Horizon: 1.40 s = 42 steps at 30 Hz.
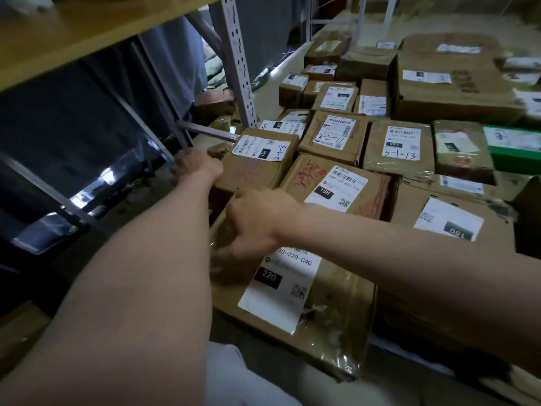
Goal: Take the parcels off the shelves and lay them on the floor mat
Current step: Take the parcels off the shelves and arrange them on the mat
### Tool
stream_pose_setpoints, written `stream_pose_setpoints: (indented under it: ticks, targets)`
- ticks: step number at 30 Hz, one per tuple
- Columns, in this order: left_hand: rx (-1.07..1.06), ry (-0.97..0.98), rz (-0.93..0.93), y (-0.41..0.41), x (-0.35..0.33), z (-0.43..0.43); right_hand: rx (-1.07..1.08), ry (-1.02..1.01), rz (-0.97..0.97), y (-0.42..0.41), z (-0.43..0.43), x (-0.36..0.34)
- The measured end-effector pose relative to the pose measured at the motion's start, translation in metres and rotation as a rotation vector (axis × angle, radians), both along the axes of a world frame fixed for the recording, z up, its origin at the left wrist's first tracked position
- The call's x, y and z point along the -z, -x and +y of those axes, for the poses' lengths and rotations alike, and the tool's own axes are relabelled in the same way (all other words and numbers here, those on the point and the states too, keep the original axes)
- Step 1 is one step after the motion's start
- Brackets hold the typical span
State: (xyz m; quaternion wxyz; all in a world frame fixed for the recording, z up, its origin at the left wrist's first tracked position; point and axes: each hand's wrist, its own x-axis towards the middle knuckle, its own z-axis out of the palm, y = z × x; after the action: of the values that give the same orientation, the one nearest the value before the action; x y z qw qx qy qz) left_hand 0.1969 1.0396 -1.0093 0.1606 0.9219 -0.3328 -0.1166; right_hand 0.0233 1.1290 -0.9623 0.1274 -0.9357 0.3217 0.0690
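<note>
Many taped cardboard parcels with white labels lie packed together on the pale floor mat (265, 93). My left hand (197, 165) reaches to the left edge of the parcel marked 2-1-3 (257, 165), beside the shelf's metal bars; its fingers are turned away from the camera and hidden. My right hand (254, 221) rests on top of the nearest parcel, labelled 220 (295, 291), with fingers stretched toward its left edge, blurred. A parcel labelled 15H (336, 186) lies just beyond my right hand.
A yellow shelf board (87, 30) overhangs at the upper left, carried by a perforated grey upright (238, 63). Dark plastic-wrapped goods (73, 136) fill the space under it. A green box (512, 145) and a large carton (450, 80) lie at the right.
</note>
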Motion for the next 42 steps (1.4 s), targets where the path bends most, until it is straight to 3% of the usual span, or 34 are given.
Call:
stream_pose_setpoints:
  ticks: [4,8,16,19,22,27,30,33,35,39,42]
  targets:
    - [0.029,0.034,0.001,0.015,-0.01,-0.004,-0.027,-0.054,0.297,-0.009,0.027,0.019]
    - [0.123,0.074,-0.041,0.04,-0.012,-0.016,-0.042,0.01,0.24,-0.011,0.028,0.035]
    - [0.446,0.202,-0.313,0.097,-0.032,-0.035,-0.193,0.068,0.263,0.009,0.008,0.026]
    - [0.531,0.196,-0.343,0.117,-0.039,-0.043,-0.215,-0.015,0.126,0.025,-0.01,0.022]
    - [0.597,0.168,-0.313,0.132,-0.037,-0.051,-0.076,-0.094,-0.102,0.051,-0.043,0.019]
    - [0.614,0.062,-0.303,0.144,-0.026,-0.066,0.266,-0.002,-0.157,0.135,-0.097,0.015]
    - [0.678,0.039,-0.271,0.153,-0.019,-0.071,0.622,0.088,-0.182,0.201,-0.117,0.018]
    - [0.786,0.057,-0.226,0.173,-0.02,-0.074,1.014,0.173,0.011,0.256,-0.115,0.032]
    - [0.851,0.081,-0.211,0.193,-0.023,-0.076,1.164,0.144,0.156,0.279,-0.107,0.043]
    - [0.983,0.06,-0.24,0.24,-0.035,-0.075,1.235,-0.012,0.142,0.293,-0.108,0.051]
    - [1.061,-0.151,-0.136,0.27,-0.037,-0.071,1.218,-0.062,0.11,0.289,-0.115,0.053]
